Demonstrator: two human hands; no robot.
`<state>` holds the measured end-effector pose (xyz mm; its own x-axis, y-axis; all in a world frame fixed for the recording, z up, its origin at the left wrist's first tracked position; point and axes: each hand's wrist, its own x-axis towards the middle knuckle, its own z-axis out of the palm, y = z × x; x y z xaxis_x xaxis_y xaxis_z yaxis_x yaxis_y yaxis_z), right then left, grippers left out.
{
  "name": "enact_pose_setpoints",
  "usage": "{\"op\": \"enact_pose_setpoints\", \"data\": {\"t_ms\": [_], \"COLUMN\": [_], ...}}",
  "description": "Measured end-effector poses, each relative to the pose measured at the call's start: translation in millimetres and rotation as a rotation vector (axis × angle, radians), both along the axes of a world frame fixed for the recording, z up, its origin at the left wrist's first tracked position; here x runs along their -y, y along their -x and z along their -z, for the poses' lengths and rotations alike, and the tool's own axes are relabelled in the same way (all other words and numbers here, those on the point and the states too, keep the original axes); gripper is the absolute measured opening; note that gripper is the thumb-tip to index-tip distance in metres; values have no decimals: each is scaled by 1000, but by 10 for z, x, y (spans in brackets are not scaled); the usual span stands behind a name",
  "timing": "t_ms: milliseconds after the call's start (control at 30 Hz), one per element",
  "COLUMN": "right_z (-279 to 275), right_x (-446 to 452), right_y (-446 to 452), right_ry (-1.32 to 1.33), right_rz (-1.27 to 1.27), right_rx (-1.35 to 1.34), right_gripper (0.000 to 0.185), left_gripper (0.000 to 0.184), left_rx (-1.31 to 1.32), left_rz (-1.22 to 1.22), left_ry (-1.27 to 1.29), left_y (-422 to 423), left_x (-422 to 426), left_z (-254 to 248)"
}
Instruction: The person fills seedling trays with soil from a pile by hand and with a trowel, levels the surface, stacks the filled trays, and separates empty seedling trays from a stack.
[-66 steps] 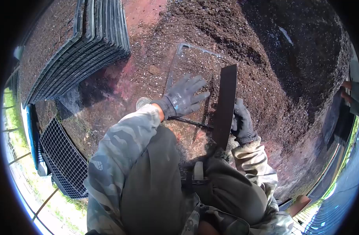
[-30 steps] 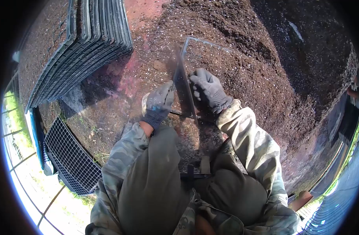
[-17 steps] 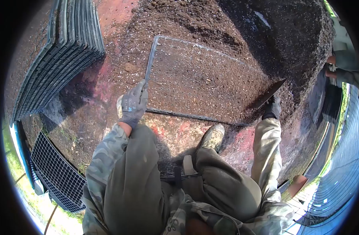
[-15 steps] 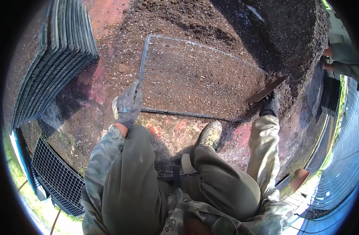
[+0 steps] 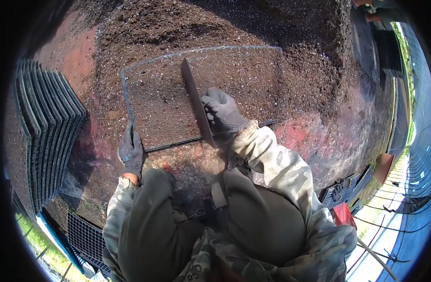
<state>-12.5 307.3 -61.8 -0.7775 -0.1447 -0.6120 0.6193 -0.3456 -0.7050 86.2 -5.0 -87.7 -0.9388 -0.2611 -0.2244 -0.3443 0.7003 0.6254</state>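
Note:
A seedling tray [image 5: 126, 101] lies flat on the ground, its cells covered with dark potting soil [image 5: 159, 101]; only its rim shows clearly. My gloved left hand [image 5: 130, 152] grips the tray's near left corner. In my gloved right hand [image 5: 222, 113] is a flat scraper blade [image 5: 195, 98], held on edge across the soil left of the tray's middle. The right-hand fingers close behind the blade, so how they grasp it is partly hidden.
A tall stack of black trays [image 5: 51, 127] stands at the left. Behind the tray rises a big soil heap [image 5: 290, 28]. More trays [image 5: 86, 235] lie at the lower left, others [image 5: 347, 188] at the right. Another person's hand [image 5: 373, 17] shows at the upper right.
My right hand has swept the scraper blade from the tray's right end leftward, past its middle. My left hand stays at the near left corner. The view has shifted.

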Motion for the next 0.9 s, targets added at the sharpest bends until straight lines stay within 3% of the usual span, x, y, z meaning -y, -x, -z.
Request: {"op": "enact_pose_setpoints", "data": {"t_ms": [67,133,167,233,267,333,400,433,467,500,533,567,600,633,700,767,833,900], "right_z": [-85,-255,-115,-35,-285,-218,-120,-215,-207,-463,-132,-432,15,166,47,-53,7,-67], "right_x": [-727,-1306,-1685,-2380,-2477,-2902,-3277,-3216,-3088,-2600,-2782,-2098,-2029,-1930,-1492,-1239,-1038,-696], "right_y": [22,22,0,-74,-76,-83,-169,-184,-212,-168,-233,-149,-106,-36,268,422,494,524], "right_ry": [140,-209,-438,-532,-666,-799,-1224,-1395,-1403,-1273,-1479,-1616,-1589,-1567,-1522,-1598,-1518,-1528], "right_rz": [85,227,265,349,340,532,371,262,306,380,146,91,50,92,29,-128,-160,-366], "right_rx": [-118,-93,-202,-188,-105,-81,-238,-293,-334,-96,-329,-219,-479,-277,-251,-325,-270,-439], "right_gripper": [18,18,23,32,28,24,21,21,22,22,29,38,26,26,21,23,39,42], "left_gripper": [42,42,42,42,42,43,43,43,42,42,42,42,42,42,42,42,42,42], "left_rx": [-5,-54,-104,-6,-26,-86,-58,-25,-39,-36,-63,-94,-98,-113,-123,-67,-69,-52], "left_rz": [12,37,68,5,22,32,13,13,28,28,41,52,47,48,54,35,29,26], "left_ry": [22,57,96,78,93,94,69,57,89,83,104,124,119,114,109,99,91,82], "left_y": [11,34,37,32,43,38,32,36,38,31,31,36,40,30,11,34,53,30], "left_x": [-31,-51,-48,-41,-44,-34,-22,-15,-23,-22,-14,-7,-3,-1,6,-10,11,3], "left_z": [-56,-96,-107,-141,-174,-116,-84,-108,-144,-134,-126,-119,-97,-71,-90,-163,-144,-140]}}
